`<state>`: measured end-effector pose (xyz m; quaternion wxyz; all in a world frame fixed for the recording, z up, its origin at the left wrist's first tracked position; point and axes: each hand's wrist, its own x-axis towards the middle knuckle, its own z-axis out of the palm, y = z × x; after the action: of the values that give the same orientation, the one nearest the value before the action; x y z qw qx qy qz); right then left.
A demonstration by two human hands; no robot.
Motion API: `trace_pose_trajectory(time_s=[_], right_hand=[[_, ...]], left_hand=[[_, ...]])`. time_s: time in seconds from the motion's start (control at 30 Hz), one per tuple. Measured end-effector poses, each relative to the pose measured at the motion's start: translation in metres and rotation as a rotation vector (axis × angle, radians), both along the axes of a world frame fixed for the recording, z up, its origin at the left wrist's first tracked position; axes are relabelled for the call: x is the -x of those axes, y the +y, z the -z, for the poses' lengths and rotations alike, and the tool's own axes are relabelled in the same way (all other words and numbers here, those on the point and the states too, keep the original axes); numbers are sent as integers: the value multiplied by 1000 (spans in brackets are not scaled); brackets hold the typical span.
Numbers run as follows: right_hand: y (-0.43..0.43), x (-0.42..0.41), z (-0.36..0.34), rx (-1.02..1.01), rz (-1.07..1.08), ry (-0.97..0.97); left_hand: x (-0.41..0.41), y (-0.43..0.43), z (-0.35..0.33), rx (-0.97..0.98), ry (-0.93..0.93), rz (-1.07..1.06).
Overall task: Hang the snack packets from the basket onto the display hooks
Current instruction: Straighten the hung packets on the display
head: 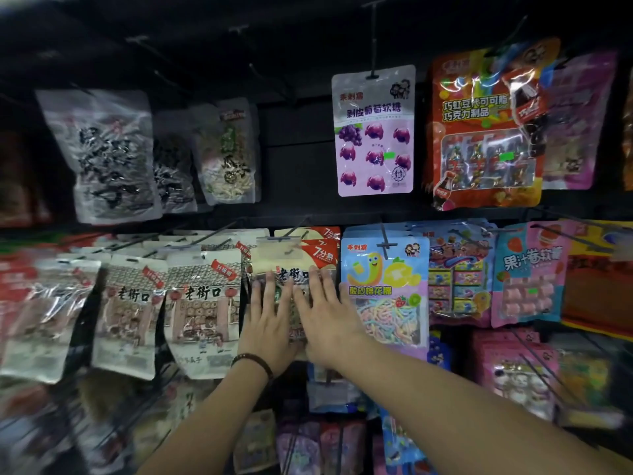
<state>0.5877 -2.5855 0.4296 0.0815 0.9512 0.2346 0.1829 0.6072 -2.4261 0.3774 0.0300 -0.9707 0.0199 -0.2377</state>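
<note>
On the dark rack [294, 166], a packet [291, 274] is pressed flat beneath the straight-fingered left hand [270, 323] and right hand [325, 320]; likely light and slippery, best pinched by its top.

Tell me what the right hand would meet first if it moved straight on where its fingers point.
The right hand lies flat on the beige packet. Going up and slightly left, its fingertips would likely reach the red-cornered packet hanging behind first; depth is unclear.

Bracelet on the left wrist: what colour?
Dark brown and beaded. The bracelet shows best in the head view, the only one.
</note>
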Motion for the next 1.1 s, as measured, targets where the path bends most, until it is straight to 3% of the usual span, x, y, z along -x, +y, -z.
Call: trace_pose_trajectory(time_s=[0.47, 0.73, 1.0, 1.1], right_hand=[[1, -56, -5, -81, 66, 102], [15, -57, -10, -48, 96, 113], [15, -37, -9, -37, 66, 140], [24, -12, -8, -101, -106, 34]], left_hand=[[-49, -19, -15, 191, 61, 59], [-65, -13, -15, 136, 167, 53], [-21, -7, -14, 72, 90, 121], [20, 11, -17, 81, -160, 211]])
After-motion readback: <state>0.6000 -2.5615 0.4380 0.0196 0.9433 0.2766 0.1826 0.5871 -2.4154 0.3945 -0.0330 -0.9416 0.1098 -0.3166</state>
